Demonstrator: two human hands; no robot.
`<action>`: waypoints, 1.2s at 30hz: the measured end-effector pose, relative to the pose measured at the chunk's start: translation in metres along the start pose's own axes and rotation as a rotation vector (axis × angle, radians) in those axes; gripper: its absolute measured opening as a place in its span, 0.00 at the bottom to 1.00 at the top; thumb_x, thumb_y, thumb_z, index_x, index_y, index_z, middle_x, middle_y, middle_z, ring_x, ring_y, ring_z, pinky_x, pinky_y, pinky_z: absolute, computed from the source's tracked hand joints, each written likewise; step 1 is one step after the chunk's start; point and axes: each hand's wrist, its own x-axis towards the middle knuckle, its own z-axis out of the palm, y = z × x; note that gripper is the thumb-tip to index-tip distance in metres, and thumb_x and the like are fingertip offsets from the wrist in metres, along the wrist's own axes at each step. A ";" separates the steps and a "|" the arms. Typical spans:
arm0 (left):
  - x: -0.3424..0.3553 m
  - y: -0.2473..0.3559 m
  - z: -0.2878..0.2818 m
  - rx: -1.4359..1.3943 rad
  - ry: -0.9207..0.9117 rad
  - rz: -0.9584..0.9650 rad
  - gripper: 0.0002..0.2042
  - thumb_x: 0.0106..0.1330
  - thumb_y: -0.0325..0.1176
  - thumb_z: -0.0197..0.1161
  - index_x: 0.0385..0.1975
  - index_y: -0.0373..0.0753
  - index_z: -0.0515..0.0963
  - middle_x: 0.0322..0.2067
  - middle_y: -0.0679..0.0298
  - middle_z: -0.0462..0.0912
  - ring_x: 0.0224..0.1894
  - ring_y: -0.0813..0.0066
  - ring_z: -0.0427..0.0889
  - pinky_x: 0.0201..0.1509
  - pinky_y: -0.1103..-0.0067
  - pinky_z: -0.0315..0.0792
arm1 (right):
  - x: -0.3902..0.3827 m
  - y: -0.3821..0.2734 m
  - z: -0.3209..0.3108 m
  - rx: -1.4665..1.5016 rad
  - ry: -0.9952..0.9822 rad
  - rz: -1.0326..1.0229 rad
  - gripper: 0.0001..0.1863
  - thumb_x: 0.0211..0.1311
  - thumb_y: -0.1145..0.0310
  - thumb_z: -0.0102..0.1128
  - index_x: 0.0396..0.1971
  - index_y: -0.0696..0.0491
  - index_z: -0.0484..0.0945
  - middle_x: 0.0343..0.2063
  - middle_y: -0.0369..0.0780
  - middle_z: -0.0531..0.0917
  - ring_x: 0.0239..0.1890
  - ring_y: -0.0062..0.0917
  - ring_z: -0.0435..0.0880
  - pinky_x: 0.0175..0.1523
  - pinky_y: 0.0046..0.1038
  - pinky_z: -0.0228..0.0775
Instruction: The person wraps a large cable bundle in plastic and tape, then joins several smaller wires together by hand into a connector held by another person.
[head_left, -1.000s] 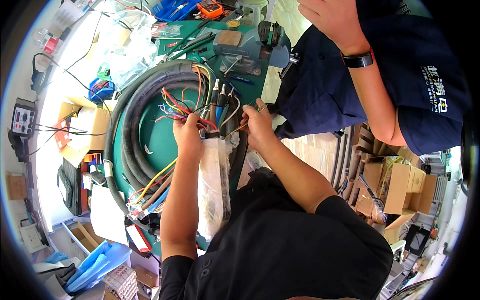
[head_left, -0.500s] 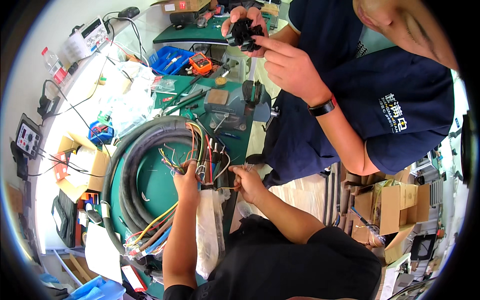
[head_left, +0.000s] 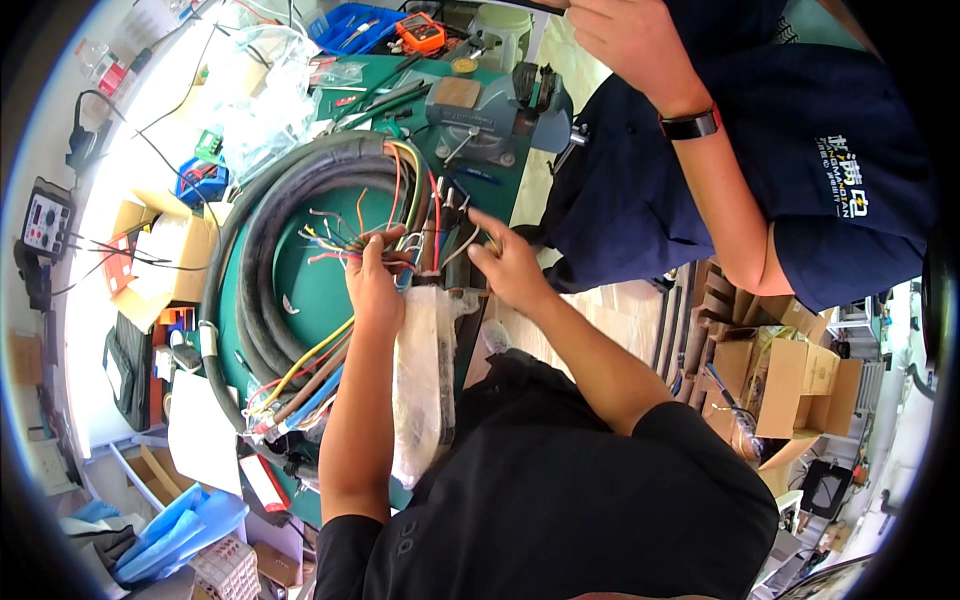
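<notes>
My left hand [head_left: 374, 285] is closed around a bundle of thin coloured wires [head_left: 335, 243], whose loose ends fan out beyond the fingers. My right hand [head_left: 515, 268] has a pale wire [head_left: 462, 246] running in between its thumb and index finger. That index finger reaches toward the metal-tipped ends of thick cores [head_left: 449, 200]. All these come from the stripped end of a thick black cable, coiled [head_left: 262, 310] on the green mat [head_left: 325, 290]. A long plastic-wrapped piece [head_left: 424, 370] lies below the wires, close to my body.
A bench vise [head_left: 470, 125] stands at the far edge. Beyond it a person in a dark shirt [head_left: 840, 160] stands on the right. At the left are an open cardboard box [head_left: 170, 250], clear plastic bags [head_left: 265, 90] and a blue tray [head_left: 345, 28]. More cartons [head_left: 800, 385] stand right.
The view has shifted, so the bench sits higher in the picture. My right index finger has stretched out toward the core ends. My left hand still grips the thin wires, now spread differently.
</notes>
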 end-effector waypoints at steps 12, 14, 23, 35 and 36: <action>-0.007 0.003 -0.001 -0.005 -0.107 0.018 0.09 0.75 0.35 0.53 0.45 0.38 0.74 0.31 0.65 0.82 0.31 0.81 0.78 0.34 0.82 0.69 | 0.035 0.001 0.029 -0.239 -0.090 -0.195 0.09 0.60 0.69 0.64 0.36 0.58 0.80 0.25 0.38 0.84 0.29 0.22 0.83 0.34 0.27 0.72; -0.006 0.002 -0.002 -0.025 -0.102 0.016 0.10 0.74 0.35 0.55 0.48 0.37 0.74 0.30 0.66 0.80 0.31 0.79 0.78 0.34 0.80 0.71 | 0.027 0.005 0.026 -0.123 0.007 -0.206 0.09 0.60 0.69 0.63 0.35 0.58 0.80 0.26 0.40 0.85 0.28 0.24 0.84 0.34 0.28 0.73; -0.004 0.005 0.002 0.115 -0.039 -0.008 0.18 0.73 0.37 0.60 0.54 0.32 0.72 0.28 0.66 0.76 0.26 0.77 0.78 0.33 0.76 0.75 | 0.002 0.060 -0.007 0.737 0.330 0.271 0.13 0.72 0.57 0.54 0.35 0.52 0.75 0.18 0.34 0.76 0.17 0.22 0.77 0.23 0.27 0.70; 0.001 0.006 -0.016 -0.068 0.251 -0.209 0.14 0.75 0.40 0.54 0.42 0.32 0.75 0.36 0.58 0.82 0.34 0.69 0.82 0.37 0.77 0.77 | -0.051 0.106 -0.001 0.816 0.216 0.720 0.15 0.74 0.56 0.47 0.38 0.54 0.75 0.27 0.39 0.79 0.28 0.30 0.81 0.29 0.31 0.72; 0.003 0.002 -0.022 -0.066 0.265 -0.218 0.14 0.75 0.40 0.54 0.42 0.32 0.75 0.35 0.58 0.82 0.35 0.69 0.82 0.37 0.76 0.77 | -0.053 0.111 0.000 0.795 0.227 0.775 0.15 0.73 0.56 0.49 0.39 0.54 0.74 0.28 0.39 0.78 0.28 0.30 0.81 0.29 0.31 0.71</action>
